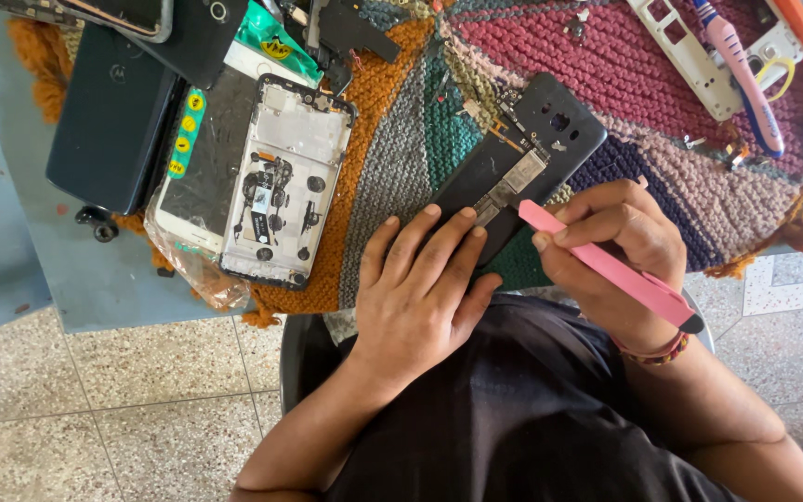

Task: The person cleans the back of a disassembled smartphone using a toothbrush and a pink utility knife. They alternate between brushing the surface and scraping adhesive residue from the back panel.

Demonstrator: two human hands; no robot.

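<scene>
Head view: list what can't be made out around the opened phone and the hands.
- Phone: near end hidden under the left hand.
- Pink tool: middle hidden by the right hand fingers; whether its tip touches the phone can't be told.
- Phone's inner parts: too small.
- Toothbrush: head cut off by the top edge.

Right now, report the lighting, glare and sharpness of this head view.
Head view: soft, even daylight with faint shadows under the left hand and right hand; mild glare on the pale phone frame; the pink tool and opened black phone are sharp; slight wide-angle bending at the edges.
</scene>
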